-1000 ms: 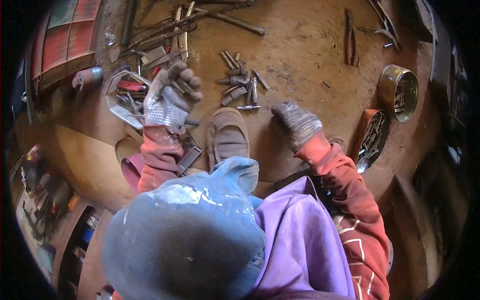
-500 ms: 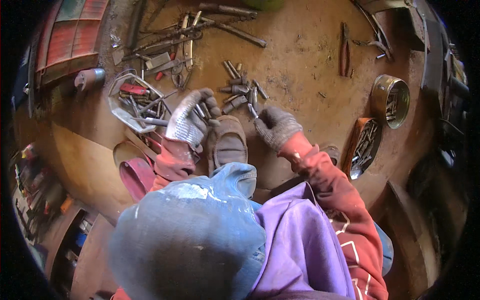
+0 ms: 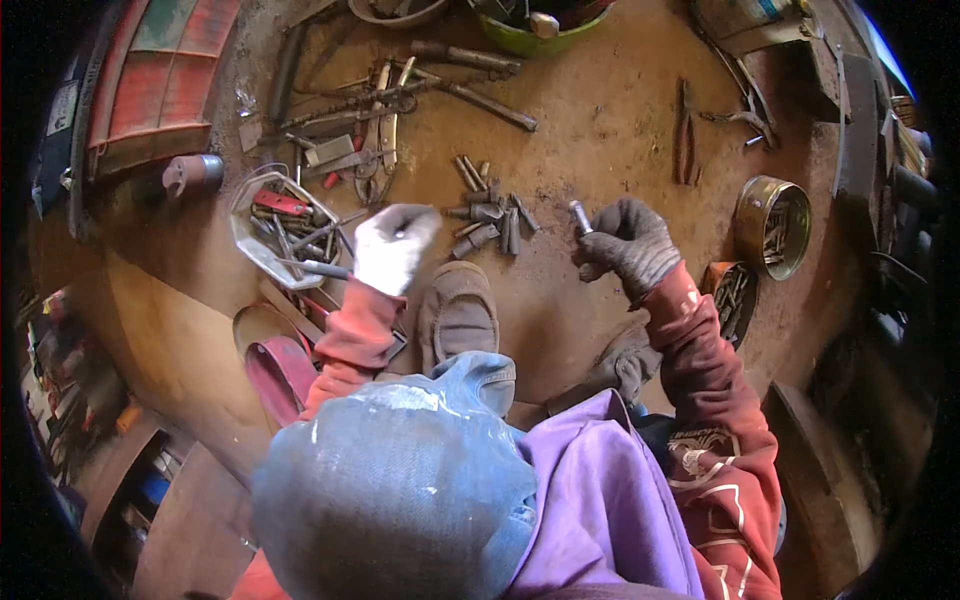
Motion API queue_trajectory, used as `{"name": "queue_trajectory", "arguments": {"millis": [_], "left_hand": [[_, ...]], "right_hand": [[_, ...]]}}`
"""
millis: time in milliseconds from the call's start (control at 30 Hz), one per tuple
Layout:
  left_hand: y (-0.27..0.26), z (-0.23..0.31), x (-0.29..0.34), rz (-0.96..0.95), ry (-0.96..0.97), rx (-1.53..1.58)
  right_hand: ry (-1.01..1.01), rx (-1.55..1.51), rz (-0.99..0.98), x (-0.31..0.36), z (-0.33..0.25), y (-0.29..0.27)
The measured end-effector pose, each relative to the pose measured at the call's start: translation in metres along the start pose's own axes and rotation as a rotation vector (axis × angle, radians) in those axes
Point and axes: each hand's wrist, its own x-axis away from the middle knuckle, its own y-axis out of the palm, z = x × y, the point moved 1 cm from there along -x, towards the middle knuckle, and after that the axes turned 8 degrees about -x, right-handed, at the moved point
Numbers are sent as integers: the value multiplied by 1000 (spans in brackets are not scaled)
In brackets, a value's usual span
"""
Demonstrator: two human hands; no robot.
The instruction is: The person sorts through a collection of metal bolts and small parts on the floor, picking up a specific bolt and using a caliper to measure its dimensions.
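Note:
My right hand, in a grey-brown work glove, pinches a short shiny metal pin between thumb and fingers above the floor. My left hand, in a pale glove that looks washed out by light, has its fingers curled in. What lies inside those fingers is too bright and small to name. Between the hands, a little farther off, a loose pile of short metal pins and sleeves lies on the brown floor. Beside my left hand sits an angular pale tray of metal pieces, with a red piece among them.
Pliers, bars and other tools lie far left. At the right are a round tin and a second container of metal pieces, with red-handled pliers farther off. A green basin stands at the far edge. My shoe is near the pile.
My right hand has moved right and away from the pile with a pin. The metal pieces visible in my left hand before are now hidden. The view has shifted, showing more of the far side.

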Motion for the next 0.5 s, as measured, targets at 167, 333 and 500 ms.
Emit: {"name": "queue_trajectory", "arguments": {"millis": [167, 333, 500], "left_hand": [[18, 23, -22, -183, 185, -800], [16, 26, -31, -322, 256, -913], [12, 24, -8, -459, -34, -138]], "right_hand": [[-50, -205, -68, -20, 16, -3], [29, -231, -19, -22, 45, 21], [9, -42, -153, -23, 61, 43]]}}
